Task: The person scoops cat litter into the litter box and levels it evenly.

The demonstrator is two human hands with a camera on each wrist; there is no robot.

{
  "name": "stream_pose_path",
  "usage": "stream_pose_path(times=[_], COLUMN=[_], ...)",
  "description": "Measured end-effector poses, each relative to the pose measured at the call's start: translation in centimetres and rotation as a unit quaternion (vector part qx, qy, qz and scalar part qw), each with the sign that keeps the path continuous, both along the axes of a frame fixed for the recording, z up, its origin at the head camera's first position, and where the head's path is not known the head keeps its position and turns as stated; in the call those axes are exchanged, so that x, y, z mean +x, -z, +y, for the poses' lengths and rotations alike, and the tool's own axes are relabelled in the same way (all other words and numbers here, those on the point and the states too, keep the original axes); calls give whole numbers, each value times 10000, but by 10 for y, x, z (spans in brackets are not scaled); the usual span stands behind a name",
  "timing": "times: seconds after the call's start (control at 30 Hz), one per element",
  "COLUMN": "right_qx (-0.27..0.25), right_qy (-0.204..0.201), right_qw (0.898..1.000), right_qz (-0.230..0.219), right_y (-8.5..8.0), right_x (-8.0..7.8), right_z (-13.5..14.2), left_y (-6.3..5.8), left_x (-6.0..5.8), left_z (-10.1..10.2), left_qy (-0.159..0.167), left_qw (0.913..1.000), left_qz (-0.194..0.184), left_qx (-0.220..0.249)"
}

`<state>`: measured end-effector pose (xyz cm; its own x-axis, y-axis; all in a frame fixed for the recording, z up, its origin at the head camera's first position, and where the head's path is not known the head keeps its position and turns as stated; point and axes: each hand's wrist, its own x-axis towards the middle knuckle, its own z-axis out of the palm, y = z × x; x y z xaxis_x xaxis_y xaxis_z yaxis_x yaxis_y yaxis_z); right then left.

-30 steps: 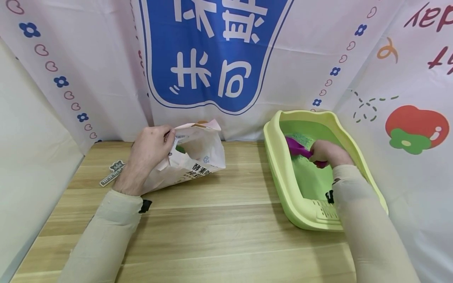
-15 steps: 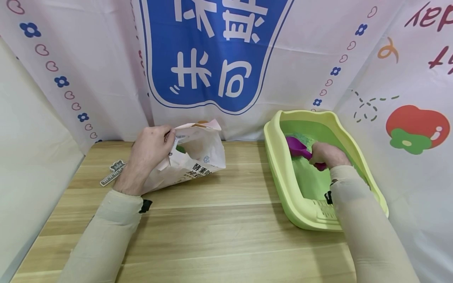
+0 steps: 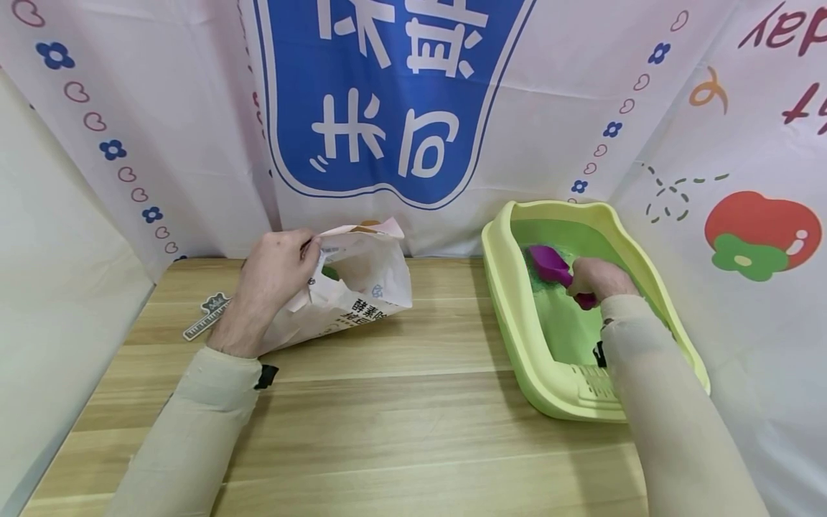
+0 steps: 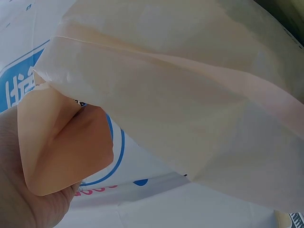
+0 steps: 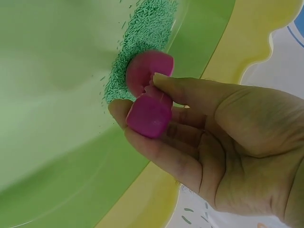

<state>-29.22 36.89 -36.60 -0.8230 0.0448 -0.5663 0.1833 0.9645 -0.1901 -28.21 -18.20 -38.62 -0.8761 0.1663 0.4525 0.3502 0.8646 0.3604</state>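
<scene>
At the left, my left hand point(image 3: 278, 273) pinches the torn upper edge of a white printed bag point(image 3: 384, 276), which lies tilted with its mouth open to the right. The left wrist view shows the bag's pale side point(image 4: 156, 99) close up, with a folded flap point(image 4: 71, 142) over the hand. Inside a yellow-green litter box point(image 3: 507, 309), my right hand point(image 3: 601, 278) grips the handle of a purple litter scoop point(image 3: 549, 262). Its fingers and thumb curl round the handle in the right wrist view. The scoop's bowl sits over green litter pellets point(image 5: 152, 23) heaped along the box wall.
A small ruler with a bear figure point(image 3: 209, 316) lies on the wooden table point(image 3: 388, 431), left of the bag. Printed cloth point(image 3: 452, 215) hangs behind the table and at the right side. The litter box has a slotted step point(image 3: 591, 380) at its near end.
The scoop has shifted a little to the right, away from the box's left wall, with my right hand. My left hand and the bag have stayed in place.
</scene>
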Motion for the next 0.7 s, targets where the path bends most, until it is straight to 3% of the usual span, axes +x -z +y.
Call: stream_pose_path(times=[0.37, 0.57, 0.7], right_qx=[15, -59, -34], right_qy=[711, 1386, 1488], right_qw=[9974, 9902, 9888], right_qz=[-97, -169, -146], right_y=[-1, -4, -3], right_x=[-3, -2, -1], right_z=[10, 10, 11], left_y=[0, 0, 1], left_x=[0, 0, 0], left_z=[-1, -1, -2], left_qy=[-16, -29, -33], left_qw=[10000, 10000, 10000], left_qz=[-19, -44, -23], left_qx=[-14, -17, -4])
